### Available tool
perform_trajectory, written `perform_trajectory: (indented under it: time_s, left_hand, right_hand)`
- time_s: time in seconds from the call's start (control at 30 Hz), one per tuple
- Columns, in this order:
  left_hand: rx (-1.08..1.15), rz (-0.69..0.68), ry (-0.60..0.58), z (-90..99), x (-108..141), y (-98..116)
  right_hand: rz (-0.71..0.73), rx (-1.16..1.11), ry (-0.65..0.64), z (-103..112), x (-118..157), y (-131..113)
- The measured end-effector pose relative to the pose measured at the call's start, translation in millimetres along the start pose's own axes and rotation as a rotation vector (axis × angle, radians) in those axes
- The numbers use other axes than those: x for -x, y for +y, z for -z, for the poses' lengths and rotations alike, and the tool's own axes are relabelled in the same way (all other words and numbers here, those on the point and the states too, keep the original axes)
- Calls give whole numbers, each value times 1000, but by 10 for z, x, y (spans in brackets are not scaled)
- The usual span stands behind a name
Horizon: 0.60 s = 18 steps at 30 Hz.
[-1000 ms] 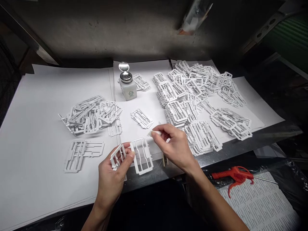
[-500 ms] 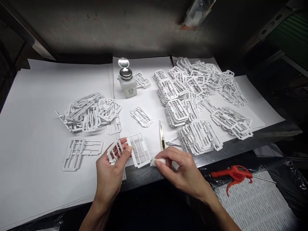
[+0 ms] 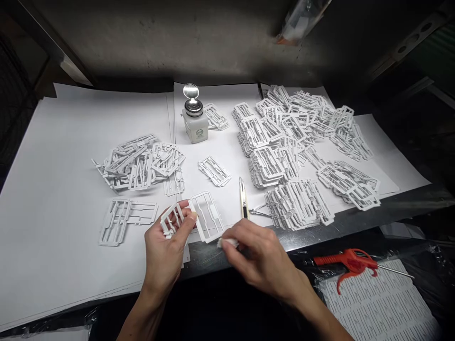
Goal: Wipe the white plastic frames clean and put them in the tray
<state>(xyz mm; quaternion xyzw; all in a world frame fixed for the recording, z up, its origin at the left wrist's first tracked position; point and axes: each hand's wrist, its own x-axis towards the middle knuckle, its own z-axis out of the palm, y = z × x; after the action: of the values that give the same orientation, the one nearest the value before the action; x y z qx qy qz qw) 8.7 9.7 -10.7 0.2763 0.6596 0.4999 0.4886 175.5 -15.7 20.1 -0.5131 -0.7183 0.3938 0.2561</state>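
Note:
Between thumb and fingers my left hand [image 3: 167, 251] pinches a thin white plastic frame [image 3: 206, 217] with narrow inner bars, held tilted above the table's front edge. A second white frame [image 3: 172, 220] rests in the same palm. My right hand [image 3: 261, 255] is closed on a small wad of white cloth or tissue [image 3: 229, 242], close to the lower right corner of the pinched frame. Whether the wad touches the frame I cannot tell. Just beyond my right hand lie a utility knife [image 3: 243, 199] and a thin metal tool [image 3: 260, 213], partly hidden.
A white pump bottle [image 3: 196, 128], its metal lid raised, stands at the back. Loose frames lie in a heap [image 3: 138, 163] on the left; stacked frames [image 3: 298, 203] fill the right. A red air blow gun [image 3: 351, 262] lies on a printed sheet [image 3: 380, 303] at lower right.
The view has shifted slightly, so the table's contents sit a little further right. My right hand has turned a little, with the wad still at the frame's lower corner.

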Motion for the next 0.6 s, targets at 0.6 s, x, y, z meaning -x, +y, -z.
perform_trajectory:
  time_s: [0.6]
  left_hand:
    - [188, 181, -178, 1, 17, 94]
  right_hand:
    - [-309, -410, -28, -168, -50, 169]
